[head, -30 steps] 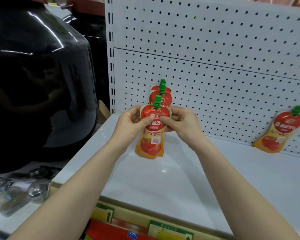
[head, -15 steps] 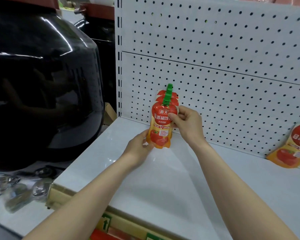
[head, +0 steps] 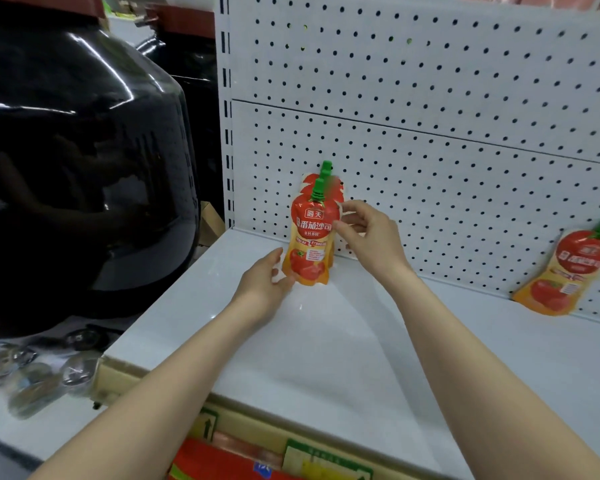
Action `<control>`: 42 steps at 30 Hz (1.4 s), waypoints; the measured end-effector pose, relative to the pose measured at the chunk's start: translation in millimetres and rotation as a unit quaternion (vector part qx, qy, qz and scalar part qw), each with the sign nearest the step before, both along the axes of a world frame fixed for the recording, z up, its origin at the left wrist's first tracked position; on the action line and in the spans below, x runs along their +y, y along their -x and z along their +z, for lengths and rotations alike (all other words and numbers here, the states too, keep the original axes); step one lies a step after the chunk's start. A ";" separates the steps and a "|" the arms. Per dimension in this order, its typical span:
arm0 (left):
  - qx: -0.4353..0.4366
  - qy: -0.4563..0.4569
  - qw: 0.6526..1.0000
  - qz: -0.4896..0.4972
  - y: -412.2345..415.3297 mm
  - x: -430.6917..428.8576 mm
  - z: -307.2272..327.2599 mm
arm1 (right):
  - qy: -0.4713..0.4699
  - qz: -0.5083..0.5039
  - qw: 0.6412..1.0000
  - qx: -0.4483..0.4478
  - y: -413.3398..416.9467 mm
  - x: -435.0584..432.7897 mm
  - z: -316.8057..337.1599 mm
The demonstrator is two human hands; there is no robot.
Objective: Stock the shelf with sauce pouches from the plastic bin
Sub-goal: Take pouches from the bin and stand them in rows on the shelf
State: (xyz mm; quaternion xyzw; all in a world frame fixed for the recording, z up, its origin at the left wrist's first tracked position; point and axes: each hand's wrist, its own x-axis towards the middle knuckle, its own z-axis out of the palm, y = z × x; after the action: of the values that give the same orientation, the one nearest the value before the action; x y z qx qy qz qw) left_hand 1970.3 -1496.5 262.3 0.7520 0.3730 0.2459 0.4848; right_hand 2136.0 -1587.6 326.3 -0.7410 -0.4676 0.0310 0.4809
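A red and orange sauce pouch (head: 310,237) with a green cap stands upright on the white shelf (head: 326,341), at the front of a short row of like pouches leaning on the pegboard. My right hand (head: 368,237) pinches the front pouch's right edge near its top. My left hand (head: 264,289) touches its lower left corner with relaxed fingers. Another sauce pouch (head: 568,268) leans tilted against the pegboard far to the right. The plastic bin is out of view.
A large glossy black vessel (head: 77,168) fills the left side next to the shelf. The white pegboard back panel (head: 430,98) rises behind the shelf. Cardboard boxes (head: 257,455) lie below the shelf's front edge. Clear wrapped items (head: 32,375) sit low left.
The pouch went from held up in front of the row to standing on the shelf against it. My left hand dropped from its upper side to its lower corner.
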 end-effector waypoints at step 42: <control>0.263 -0.117 0.769 -0.571 -115.7 -674.5 -369.9 | 0.348 -0.512 0.696 0.363 67.7 -793.2 -468.5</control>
State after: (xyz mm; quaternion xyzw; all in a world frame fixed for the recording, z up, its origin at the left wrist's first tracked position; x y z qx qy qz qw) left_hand 2086.0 -2171.0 -107.6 0.9126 -0.0435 -0.2414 0.3271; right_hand 2068.3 -2380.8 -142.2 -0.9114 0.2391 0.2074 0.2630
